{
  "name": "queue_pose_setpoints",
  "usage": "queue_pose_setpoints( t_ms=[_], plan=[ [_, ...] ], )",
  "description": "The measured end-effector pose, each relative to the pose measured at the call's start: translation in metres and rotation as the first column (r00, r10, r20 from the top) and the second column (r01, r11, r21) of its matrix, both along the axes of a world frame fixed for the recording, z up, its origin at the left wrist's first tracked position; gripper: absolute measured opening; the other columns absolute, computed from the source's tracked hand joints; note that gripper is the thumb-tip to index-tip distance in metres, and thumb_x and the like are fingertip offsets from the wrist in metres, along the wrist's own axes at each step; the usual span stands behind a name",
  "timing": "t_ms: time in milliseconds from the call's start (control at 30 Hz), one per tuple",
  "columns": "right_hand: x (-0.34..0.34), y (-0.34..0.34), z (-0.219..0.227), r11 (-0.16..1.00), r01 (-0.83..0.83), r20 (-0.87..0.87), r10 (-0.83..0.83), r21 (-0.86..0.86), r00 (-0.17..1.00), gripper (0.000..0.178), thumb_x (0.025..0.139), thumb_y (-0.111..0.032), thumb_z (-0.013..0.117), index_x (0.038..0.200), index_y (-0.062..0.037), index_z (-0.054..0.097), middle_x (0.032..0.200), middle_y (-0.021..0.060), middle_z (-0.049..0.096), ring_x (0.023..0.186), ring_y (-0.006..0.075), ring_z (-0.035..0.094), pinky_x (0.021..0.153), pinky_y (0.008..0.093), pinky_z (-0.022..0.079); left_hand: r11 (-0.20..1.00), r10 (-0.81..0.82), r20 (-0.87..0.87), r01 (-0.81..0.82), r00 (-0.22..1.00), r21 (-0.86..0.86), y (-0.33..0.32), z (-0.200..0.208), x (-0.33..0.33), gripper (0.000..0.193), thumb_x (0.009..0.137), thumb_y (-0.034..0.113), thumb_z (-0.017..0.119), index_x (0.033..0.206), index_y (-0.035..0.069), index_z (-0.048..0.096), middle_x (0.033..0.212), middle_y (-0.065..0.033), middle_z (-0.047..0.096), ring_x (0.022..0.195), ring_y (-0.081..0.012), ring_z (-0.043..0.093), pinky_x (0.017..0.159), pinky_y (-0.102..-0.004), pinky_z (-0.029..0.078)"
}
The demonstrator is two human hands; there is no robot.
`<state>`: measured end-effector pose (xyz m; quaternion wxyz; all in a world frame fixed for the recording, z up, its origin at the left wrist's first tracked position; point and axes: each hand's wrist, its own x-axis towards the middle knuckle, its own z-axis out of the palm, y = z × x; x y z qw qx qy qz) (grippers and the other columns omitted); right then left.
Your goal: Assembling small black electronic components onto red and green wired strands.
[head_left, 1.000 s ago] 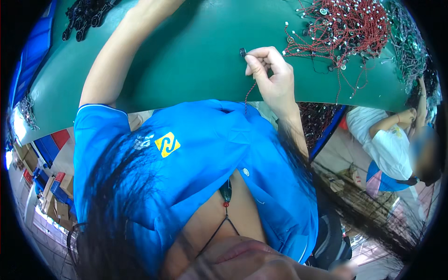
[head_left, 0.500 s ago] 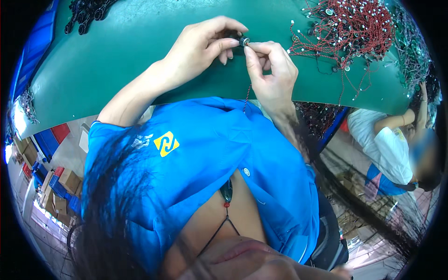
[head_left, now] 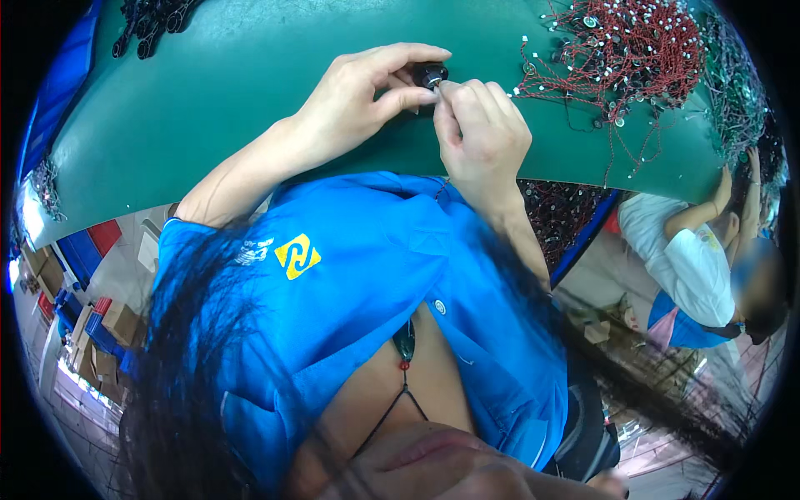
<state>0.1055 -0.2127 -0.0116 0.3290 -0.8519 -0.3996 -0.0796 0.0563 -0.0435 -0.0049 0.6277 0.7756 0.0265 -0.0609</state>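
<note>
Above the green table point(head_left: 217, 108), my left hand point(head_left: 354, 93) grips a small black round housing point(head_left: 430, 73) between thumb and fingers. The housing's open end is turned toward my right hand point(head_left: 483, 125). The right thumb and forefinger are pinched together right at that opening. What they hold is too small and too covered by the fingers to make out.
A tangled heap of red twisted wires point(head_left: 642, 54) with white connectors and small round discs lies at the right. Beyond it are green-grey wires point(head_left: 733, 92), near a co-worker's arms point(head_left: 723, 196). Several black parts point(head_left: 154, 25) lie at the far left.
The black housing has tipped so more of its side shows. My right hand has turned, its fingers curling in more. The red wire that hung below it is now mostly out of sight.
</note>
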Motion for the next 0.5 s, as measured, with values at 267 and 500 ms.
queue_pose_setpoints(
  t_ms=[267,500],
  plan=[
    [-0.0004,-0.0015,0.0070,0.993,-0.036,0.063,0.044,-0.114,0.997,0.014,0.073,-0.010,0.064,0.085,-0.0096,0.058,0.073,0.0013,0.052,0.068,0.0195,0.052,0.057,0.0331,0.040,1.000,0.003,0.002,-0.003,1.000,0.014,-0.0009,-0.0016,0.0004,0.038,0.087,0.006,0.062,0.125,0.007,0.055,0.093,-0.0063,0.066,0.075,-0.0108,0.064,0.070,-0.0248,0.053],
    [0.0003,-0.0006,0.0099,0.989,-0.076,0.061,0.085,-0.129,0.995,0.015,0.072,-0.010,0.063,0.086,-0.0102,0.058,0.075,0.0011,0.052,0.069,0.0194,0.052,0.056,0.0332,0.040,1.000,0.001,0.013,-0.001,1.000,0.031,0.0006,-0.0033,0.0008,0.030,0.089,0.006,0.060,0.119,0.004,0.057,0.094,-0.0041,0.064,0.076,-0.0071,0.058,0.071,-0.0218,0.049]
  ],
)
